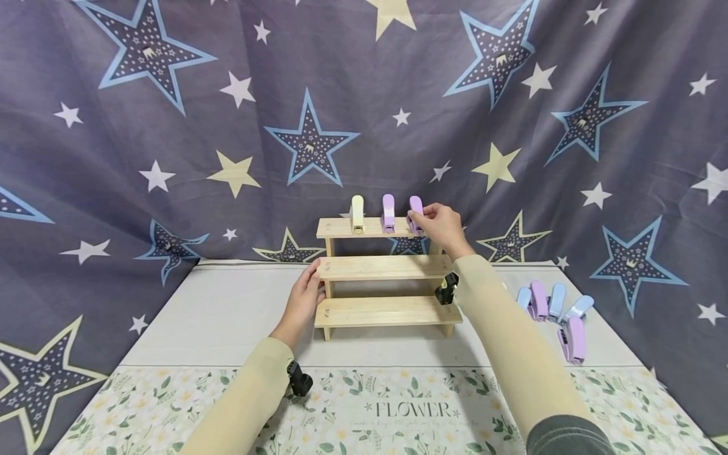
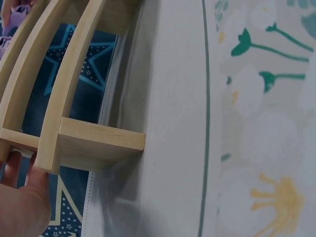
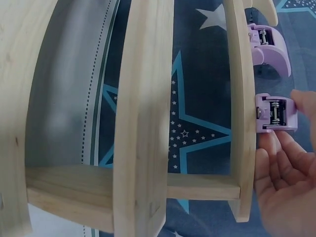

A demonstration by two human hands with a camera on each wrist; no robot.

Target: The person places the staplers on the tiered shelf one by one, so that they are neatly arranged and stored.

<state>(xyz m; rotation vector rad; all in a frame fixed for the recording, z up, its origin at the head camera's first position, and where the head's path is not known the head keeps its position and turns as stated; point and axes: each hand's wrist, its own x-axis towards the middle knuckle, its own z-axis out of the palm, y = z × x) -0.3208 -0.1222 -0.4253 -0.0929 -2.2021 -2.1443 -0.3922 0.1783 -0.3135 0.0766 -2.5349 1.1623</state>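
Observation:
A three-tier wooden shelf [image 1: 387,268] stands at the back of the table. On its top tier, a yellow stapler [image 1: 357,213], a purple stapler [image 1: 388,212] and a second purple stapler [image 1: 416,215] stand in a row from left to right. My right hand [image 1: 442,226] pinches the rightmost stapler, whose front end [image 3: 276,113] faces the right wrist camera, between thumb and fingers. My left hand [image 1: 301,302] holds the left end of the shelf at the middle tier; its fingers [image 2: 35,177] bend round the wood there.
On the table's right lie several more staplers, among them a blue stapler [image 1: 579,308] and a purple stapler [image 1: 576,340]. A floral mat [image 1: 421,385] covers the front edge. Behind the shelf hangs a star-patterned curtain [image 1: 352,76].

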